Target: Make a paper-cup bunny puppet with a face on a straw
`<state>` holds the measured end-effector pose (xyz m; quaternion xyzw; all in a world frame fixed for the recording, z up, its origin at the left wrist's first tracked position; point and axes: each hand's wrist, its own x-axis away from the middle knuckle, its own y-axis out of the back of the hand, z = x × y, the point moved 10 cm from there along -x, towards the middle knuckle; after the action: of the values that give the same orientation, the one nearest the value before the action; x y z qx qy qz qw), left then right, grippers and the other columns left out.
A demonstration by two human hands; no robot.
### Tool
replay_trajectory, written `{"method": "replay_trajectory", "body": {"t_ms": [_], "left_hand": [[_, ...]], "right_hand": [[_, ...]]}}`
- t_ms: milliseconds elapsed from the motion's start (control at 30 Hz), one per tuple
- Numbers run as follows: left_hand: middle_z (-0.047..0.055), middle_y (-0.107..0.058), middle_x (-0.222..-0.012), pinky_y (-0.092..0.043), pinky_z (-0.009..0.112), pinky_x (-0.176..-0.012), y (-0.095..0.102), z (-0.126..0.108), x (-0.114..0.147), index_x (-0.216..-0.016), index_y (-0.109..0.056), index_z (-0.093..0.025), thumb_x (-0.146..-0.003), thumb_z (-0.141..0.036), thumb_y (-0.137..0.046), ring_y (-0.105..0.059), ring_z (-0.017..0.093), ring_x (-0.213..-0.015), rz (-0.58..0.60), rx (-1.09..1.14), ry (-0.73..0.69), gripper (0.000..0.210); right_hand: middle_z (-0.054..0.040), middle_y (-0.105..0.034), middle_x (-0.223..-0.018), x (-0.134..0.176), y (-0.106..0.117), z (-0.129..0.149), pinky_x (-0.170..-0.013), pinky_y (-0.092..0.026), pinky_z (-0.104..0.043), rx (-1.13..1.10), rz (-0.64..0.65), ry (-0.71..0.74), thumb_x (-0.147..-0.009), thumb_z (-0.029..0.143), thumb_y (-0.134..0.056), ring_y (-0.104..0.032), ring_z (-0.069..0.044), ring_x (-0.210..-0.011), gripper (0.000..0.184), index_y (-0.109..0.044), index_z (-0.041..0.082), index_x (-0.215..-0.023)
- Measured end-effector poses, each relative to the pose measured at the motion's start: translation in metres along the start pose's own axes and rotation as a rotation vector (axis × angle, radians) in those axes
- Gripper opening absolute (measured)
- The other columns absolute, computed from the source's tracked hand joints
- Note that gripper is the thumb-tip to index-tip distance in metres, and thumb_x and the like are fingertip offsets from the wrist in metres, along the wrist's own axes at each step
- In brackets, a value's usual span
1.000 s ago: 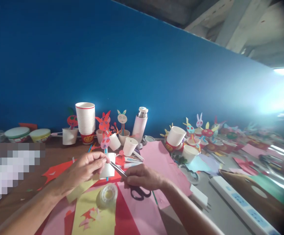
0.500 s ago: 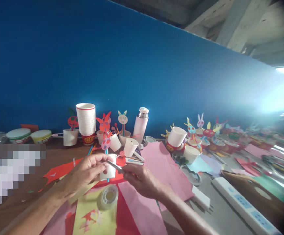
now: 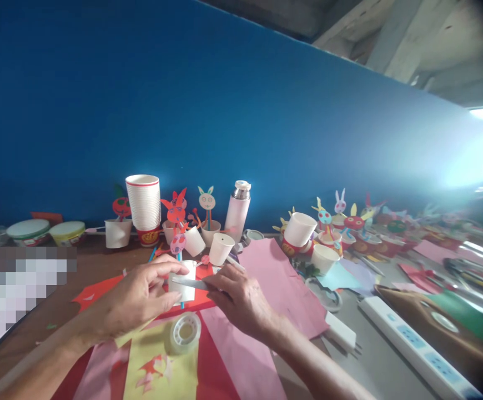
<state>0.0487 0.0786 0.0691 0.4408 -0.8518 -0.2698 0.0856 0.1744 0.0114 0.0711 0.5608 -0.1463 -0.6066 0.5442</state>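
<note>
My right hand point(image 3: 239, 291) is closed on a narrow metal blade point(image 3: 189, 283) that points left. Its handle is hidden inside the fist, so I cannot tell whether it is a knife or scissors. Thumb and fingers apart, my left hand point(image 3: 150, 291) is around the blade's tip, in front of a white paper cup point(image 3: 188, 294). Whether it touches the cup is unclear. A blue straw with a pink paper face point(image 3: 179, 243) shows above and below that cup. Nearer me, a roll of clear tape point(image 3: 185, 333) lies on yellow paper point(image 3: 141, 350).
Against the blue wall stand a tall stack of paper cups point(image 3: 144, 200), a thermos point(image 3: 239, 211) and several cups with paper rabbits. Pink paper point(image 3: 270, 283) spreads to the right, near a white charger point(image 3: 340, 332) and a power strip point(image 3: 416, 339). Lidded tubs point(image 3: 28, 229) stand left.
The left fingers have spread away from the blade's tip, where they were pinched. In the right hand the blade has turned, now nearly level with its flat side showing.
</note>
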Motion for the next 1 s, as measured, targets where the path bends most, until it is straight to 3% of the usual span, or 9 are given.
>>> {"method": "replay_trajectory", "body": {"t_ms": [133, 333, 667, 867, 1000], "left_hand": [[0.002, -0.058, -0.108, -0.038, 0.022, -0.051, -0.007, -0.009, 0.000, -0.094, -0.066, -0.024, -0.073, -0.037, -0.059, -0.046, 0.008, -0.053, 0.066, -0.141, -0.026, 0.026], [0.001, -0.064, -0.092, -0.042, 0.022, -0.052, 0.001, -0.014, -0.001, -0.083, -0.067, -0.022, -0.069, -0.040, -0.061, -0.056, 0.013, -0.062, -0.069, -0.142, -0.104, 0.023], [0.001, -0.064, -0.090, -0.037, 0.023, -0.054, 0.003, -0.011, -0.001, -0.080, -0.064, -0.021, -0.073, -0.037, -0.055, -0.050, 0.013, -0.061, -0.061, -0.209, -0.052, 0.020], [-0.001, -0.062, -0.076, -0.033, 0.023, -0.051, 0.004, -0.015, -0.002, -0.069, -0.062, -0.020, -0.077, -0.035, -0.051, -0.045, 0.011, -0.054, -0.092, -0.248, -0.100, 0.020], [0.000, -0.061, -0.075, -0.035, 0.023, -0.056, 0.002, -0.017, -0.002, -0.067, -0.060, -0.021, -0.080, -0.036, -0.051, -0.050, 0.013, -0.060, -0.068, -0.251, -0.143, 0.022]], "right_hand": [[-0.0038, -0.058, -0.084, 0.000, 0.001, 0.004, -0.070, -0.039, -0.027, 0.067, -0.015, 0.034, -0.090, 0.026, -0.047, -0.052, -0.017, -0.080, 0.016, -0.062, 0.021, -0.096], [-0.0042, -0.059, -0.085, 0.000, 0.005, 0.007, -0.072, -0.039, -0.029, 0.127, -0.072, 0.075, -0.091, 0.029, -0.046, -0.051, -0.017, -0.080, 0.017, -0.061, 0.021, -0.095], [-0.0041, -0.059, -0.084, 0.002, 0.002, 0.007, -0.072, -0.039, -0.029, 0.182, -0.066, 0.092, -0.091, 0.029, -0.047, -0.051, -0.016, -0.079, 0.017, -0.062, 0.020, -0.092], [-0.0039, -0.059, -0.085, 0.001, 0.002, 0.009, -0.072, -0.039, -0.028, 0.198, -0.056, 0.100, -0.091, 0.029, -0.047, -0.051, -0.016, -0.079, 0.017, -0.062, 0.021, -0.093], [-0.0043, -0.059, -0.085, 0.001, 0.000, 0.008, -0.072, -0.039, -0.029, 0.199, -0.045, 0.093, -0.091, 0.029, -0.046, -0.051, -0.016, -0.079, 0.018, -0.062, 0.021, -0.093]]}}
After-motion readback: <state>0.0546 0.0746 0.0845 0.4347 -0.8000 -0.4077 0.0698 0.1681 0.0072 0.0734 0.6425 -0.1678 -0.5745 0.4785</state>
